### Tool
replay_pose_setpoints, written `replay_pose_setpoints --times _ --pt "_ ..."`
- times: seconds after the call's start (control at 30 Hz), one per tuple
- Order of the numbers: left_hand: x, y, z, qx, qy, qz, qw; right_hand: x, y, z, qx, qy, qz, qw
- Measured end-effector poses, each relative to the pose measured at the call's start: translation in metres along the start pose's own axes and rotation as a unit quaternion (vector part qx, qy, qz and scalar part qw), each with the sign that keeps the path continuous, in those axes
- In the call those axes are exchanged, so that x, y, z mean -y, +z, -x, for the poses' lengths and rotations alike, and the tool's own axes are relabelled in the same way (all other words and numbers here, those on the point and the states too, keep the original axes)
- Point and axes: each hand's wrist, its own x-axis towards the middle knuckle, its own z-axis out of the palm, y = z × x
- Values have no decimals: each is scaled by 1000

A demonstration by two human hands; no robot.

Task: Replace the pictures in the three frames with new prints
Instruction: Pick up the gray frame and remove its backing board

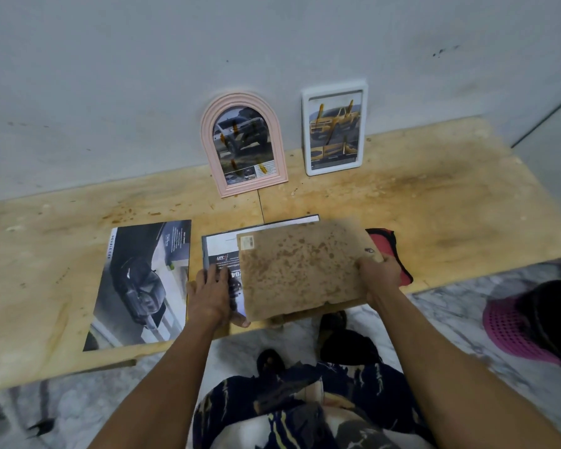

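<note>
One camera only, on my head, looking forward and down over my forearms at the plywood table point(434, 196) close below me, with the grey wall point(143, 76) rising just behind it.

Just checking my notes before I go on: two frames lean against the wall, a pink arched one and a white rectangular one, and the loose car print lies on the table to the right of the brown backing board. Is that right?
Not quite. The head view shows the loose car print lying to the left of the brown backing board, not the right. The rest stands: the pink arched frame and the white rectangular frame lean against the wall.
</note>
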Motion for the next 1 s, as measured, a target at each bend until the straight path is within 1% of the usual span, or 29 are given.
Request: replay_pose_setpoints --times 0.07,0.1,0.13,0.17,0.2,0.23,0.27,0.33,0.37,0.4,0.47,0.57,0.63,0.7,0.8,0.9,1.0 --pt "6 -1 -3 44 -3 3 999 -1 -5 4 -3 9 -6 1000" --pt "8 -2 -5 52 -9 11 999 -1 -8 6 -4 13 -8 1000" --pt "10 -5 -8 38 -7 29 999 -1 -10 8 -4 16 -13 1000" --pt "11 -7 -11 0 -2 69 998 0 -13 10 -7 17 -19 1000" --pt "9 -10 -10 -48 -8 145 988 1 -15 11 -13 16 -25 999" --pt "4 -16 -7 -84 -23 247 965 3 -17 13 -19 13 -29 999" --pt "-5 -24 -3 -96 -36 354 930 4 -19 13 -25 10 -31 999" --pt "-26 -39 6 -35 -56 531 845 8 -24 14 -32 8 -31 999" --pt "-37 -44 9 -7 -54 580 812 12 -27 13 -35 7 -33 999" --pt "-47 -49 10 4 -46 598 800 15 -30 10 -41 6 -35 998" --pt "-66 -57 10 -2 -33 590 807 23 -39 7 -49 7 -42 998" --pt "-92 -65 3 18 -41 594 803 35 -54 -9 -46 -11 -38 998" --pt "-110 -71 -4 11 -34 570 821 44 -65 -23 -40 -23 -38 998" --pt "-130 -74 -17 1 -32 561 827 53 -76 -43 -39 -32 -30 998" --pt "-168 -78 -35 -22 -46 548 835 68 -90 -79 -44 -45 25 998" --pt "-208 -80 -53 -21 -63 536 841 84 -102 -121 -37 -54 106 992" --pt "-246 -80 -73 -20 -82 561 824 103 -112 -159 -20 -52 175 983"
